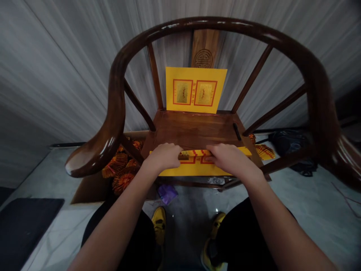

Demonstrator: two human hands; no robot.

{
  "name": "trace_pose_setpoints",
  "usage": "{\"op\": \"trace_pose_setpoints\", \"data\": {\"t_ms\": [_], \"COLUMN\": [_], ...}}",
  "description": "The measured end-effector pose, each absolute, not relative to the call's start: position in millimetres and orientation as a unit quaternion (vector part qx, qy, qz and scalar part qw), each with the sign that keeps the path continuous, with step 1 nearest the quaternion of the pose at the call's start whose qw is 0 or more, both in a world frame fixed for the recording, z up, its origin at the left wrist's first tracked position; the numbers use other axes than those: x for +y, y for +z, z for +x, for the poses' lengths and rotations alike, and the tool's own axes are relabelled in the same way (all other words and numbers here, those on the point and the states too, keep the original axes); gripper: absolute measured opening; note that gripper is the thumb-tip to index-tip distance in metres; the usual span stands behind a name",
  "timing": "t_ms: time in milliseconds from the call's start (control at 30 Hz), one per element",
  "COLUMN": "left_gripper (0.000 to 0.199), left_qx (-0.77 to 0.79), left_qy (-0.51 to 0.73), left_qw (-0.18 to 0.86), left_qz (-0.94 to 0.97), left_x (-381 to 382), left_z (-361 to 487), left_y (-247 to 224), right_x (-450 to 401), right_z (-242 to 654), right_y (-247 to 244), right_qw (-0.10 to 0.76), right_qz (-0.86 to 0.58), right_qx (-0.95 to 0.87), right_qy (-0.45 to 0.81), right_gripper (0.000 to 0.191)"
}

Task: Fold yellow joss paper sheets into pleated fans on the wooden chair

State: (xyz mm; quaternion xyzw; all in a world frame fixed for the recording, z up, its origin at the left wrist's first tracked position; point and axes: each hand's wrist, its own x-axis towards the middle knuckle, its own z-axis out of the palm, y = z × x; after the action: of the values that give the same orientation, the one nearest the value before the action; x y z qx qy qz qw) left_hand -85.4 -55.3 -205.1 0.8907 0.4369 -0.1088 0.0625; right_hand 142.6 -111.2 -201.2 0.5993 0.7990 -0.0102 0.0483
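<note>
Two hands — left hand (163,157) and right hand (232,160) — are set close together, fingers clamped over folded edge of yellow joss paper sheet (194,170), which is held at near edge of dark wooden chair seat (194,128); second sheet (196,90) is propped upright at far side — folded paper fans (121,177) are heaped below left.

Dim, flat indoor light, no lamp in view. Small white glare streaks along the glossy chair arm (93,150). Soft shadows under the left hand (162,156) and right hand (232,160) and beneath the seat (194,128). Heavy fisheye bending toward the edges, with curtain (56,64) folds fanning outward. Slight blur and darkening at the chair arm's right end.
</note>
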Motion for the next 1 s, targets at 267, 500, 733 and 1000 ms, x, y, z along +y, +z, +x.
{"op": "trace_pose_setpoints", "data": {"t_ms": [267, 500, 733, 1000], "left_gripper": [0.055, 0.048, 0.015, 0.033], "left_qx": [0.456, 0.475, 0.52, 0.504], "left_qy": [-0.027, -0.057, 0.016, 0.177], "left_qw": [0.014, 0.025, 0.11, 0.316], "left_qz": [0.889, 0.878, 0.847, 0.784], "left_x": [-55.1, -47.0, -25.4, -15.2], "left_z": [-88.9, -81.7, -119.7, -135.9], "left_y": [-169.2, -188.6, -193.6, -211.3], "right_x": [-115.2, -99.9, -111.1, -115.1], "right_z": [158.2, 164.1, 241.9, 253.9], "right_y": [-181.4, -201.5, -223.0, -264.5], "right_qw": [-0.104, -0.035, -0.253, -0.445], "right_qz": [0.584, 0.606, 0.66, 0.61], "right_qx": [0.8, 0.794, 0.674, 0.522], "right_qy": [0.086, -0.013, -0.213, -0.396], "right_gripper": [0.007, 0.019, 0.042, 0.051]}}
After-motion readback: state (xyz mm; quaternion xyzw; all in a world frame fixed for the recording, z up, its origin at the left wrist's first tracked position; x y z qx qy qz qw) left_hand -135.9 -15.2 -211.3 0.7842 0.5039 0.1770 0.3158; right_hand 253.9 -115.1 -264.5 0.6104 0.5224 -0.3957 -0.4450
